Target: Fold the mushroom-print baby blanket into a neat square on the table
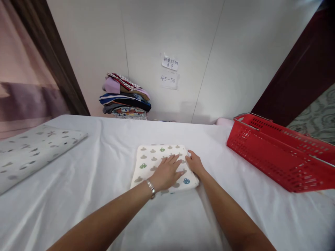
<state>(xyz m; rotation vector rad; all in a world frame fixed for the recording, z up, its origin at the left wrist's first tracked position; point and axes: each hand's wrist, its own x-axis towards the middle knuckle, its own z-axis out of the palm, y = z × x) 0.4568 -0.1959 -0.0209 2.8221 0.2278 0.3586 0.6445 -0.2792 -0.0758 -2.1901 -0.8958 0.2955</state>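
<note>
A folded white cloth (148,158) printed with grey, green and blue mushroom-like shapes lies in the middle of the white-covered table. My left hand (167,172), with a silver bracelet at its wrist, rests flat on top of the cloth with its fingers stretched out. At the cloth's right edge, my right hand (195,163) is closed, its thumb and fingers pinching the side of the folded layers. Part of the print is covered by my left hand.
A red plastic basket (272,150) with metal handles stands on the right. Another printed white cloth (39,150) lies at the left. Behind the table is a stack of folded fabrics (127,96) against the wall, near two paper notes (169,71).
</note>
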